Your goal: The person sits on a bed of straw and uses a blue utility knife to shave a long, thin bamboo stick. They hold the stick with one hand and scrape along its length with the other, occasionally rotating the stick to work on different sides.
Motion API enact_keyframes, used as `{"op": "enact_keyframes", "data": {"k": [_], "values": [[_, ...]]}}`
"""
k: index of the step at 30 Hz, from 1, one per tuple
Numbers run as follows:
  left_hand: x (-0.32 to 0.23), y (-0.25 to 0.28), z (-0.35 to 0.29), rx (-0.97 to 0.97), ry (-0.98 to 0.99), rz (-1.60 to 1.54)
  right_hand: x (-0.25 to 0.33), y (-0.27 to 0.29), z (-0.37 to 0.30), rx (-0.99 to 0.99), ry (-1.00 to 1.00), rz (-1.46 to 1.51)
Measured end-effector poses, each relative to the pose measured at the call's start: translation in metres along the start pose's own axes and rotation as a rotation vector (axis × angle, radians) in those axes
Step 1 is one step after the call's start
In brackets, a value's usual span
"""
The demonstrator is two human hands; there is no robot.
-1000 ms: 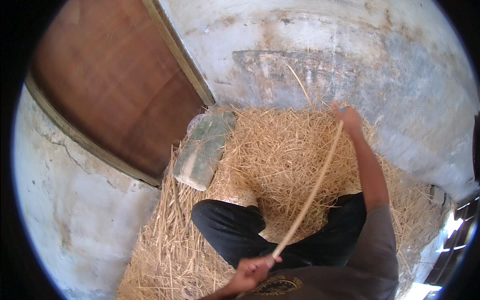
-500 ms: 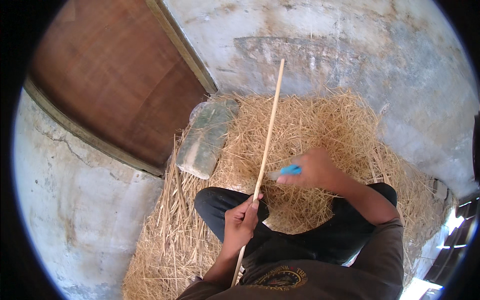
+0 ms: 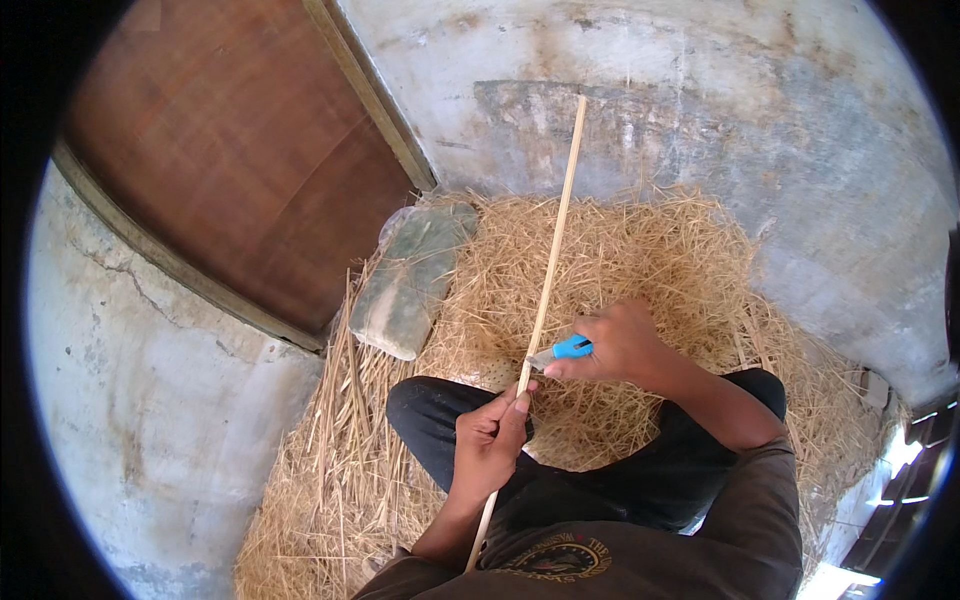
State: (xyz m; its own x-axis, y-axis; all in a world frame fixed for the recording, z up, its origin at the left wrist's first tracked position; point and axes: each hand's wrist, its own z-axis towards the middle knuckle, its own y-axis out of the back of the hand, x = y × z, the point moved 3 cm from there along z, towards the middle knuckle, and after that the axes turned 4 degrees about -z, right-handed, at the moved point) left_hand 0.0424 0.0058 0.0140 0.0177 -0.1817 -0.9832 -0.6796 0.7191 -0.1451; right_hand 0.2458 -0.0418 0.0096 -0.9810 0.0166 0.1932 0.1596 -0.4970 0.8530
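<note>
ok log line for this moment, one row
left hand: grips thin stick | right hand: holds blue-handled knife, blade at stick | seated on straw

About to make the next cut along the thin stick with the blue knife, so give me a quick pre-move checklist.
1. Left hand gripping the thin stick: ok.
2. Right hand holding the blue knife: ok.
3. Blade meets the stick just above the left thumb: ok.
4. Left thumb clear of the blade: not ok, very close.
5. Blade edge direction: cannot tell.
6. Far end of stick free over the straw: ok.
</note>
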Motion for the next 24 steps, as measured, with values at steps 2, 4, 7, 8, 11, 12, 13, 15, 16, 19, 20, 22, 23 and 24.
{"op": "enact_keyframes", "data": {"k": [2,4,7,8,11,12,13,15,16,19,20,22,23,24], "values": [[-0.003,-0.002,-0.001,-0.017,0.019,0.004,0.002,0.0,-0.003,0.001,-0.011,0.034],[0.0,-0.004,0.0,0.002,0.016,-0.019,0.002,-0.002,-0.005,-0.079,0.002,0.08],[0.0,-0.007,0.0,-0.004,0.025,0.014,-0.004,-0.009,-0.005,-0.008,-0.06,0.034],[0.0,-0.007,0.0,-0.01,0.027,0.037,-0.005,-0.01,-0.005,-0.002,-0.063,0.045],[0.002,-0.007,-0.003,-0.022,-0.005,0.077,-0.013,-0.012,-0.001,0.036,-0.122,0.032],[0.003,-0.008,-0.005,-0.005,0.003,0.078,-0.022,-0.01,0.003,0.063,-0.173,-0.006],[0.003,-0.01,-0.009,0.012,0.01,0.079,-0.032,-0.008,0.007,0.09,-0.224,-0.045],[0.006,-0.014,-0.015,0.042,0.02,0.088,-0.058,-0.003,0.011,0.075,-0.356,-0.047],[0.009,-0.016,-0.016,0.049,0.02,0.098,-0.066,-0.002,0.011,0.067,-0.421,-0.048],[0.015,-0.011,-0.012,0.019,-0.002,0.141,-0.02,-0.008,-0.006,0.09,-0.139,0.032],[0.013,-0.01,-0.008,-0.005,-0.024,0.165,-0.011,-0.007,-0.008,0.115,-0.135,0.051],[0.013,-0.007,-0.006,-0.028,-0.061,0.233,0.002,-0.006,-0.01,0.16,-0.126,0.092],[0.012,-0.006,-0.008,-0.031,-0.063,0.287,0.003,-0.008,-0.012,0.167,-0.136,0.092],[0.01,-0.006,-0.01,-0.033,-0.065,0.341,0.004,-0.012,-0.014,0.173,-0.145,0.092]]}}
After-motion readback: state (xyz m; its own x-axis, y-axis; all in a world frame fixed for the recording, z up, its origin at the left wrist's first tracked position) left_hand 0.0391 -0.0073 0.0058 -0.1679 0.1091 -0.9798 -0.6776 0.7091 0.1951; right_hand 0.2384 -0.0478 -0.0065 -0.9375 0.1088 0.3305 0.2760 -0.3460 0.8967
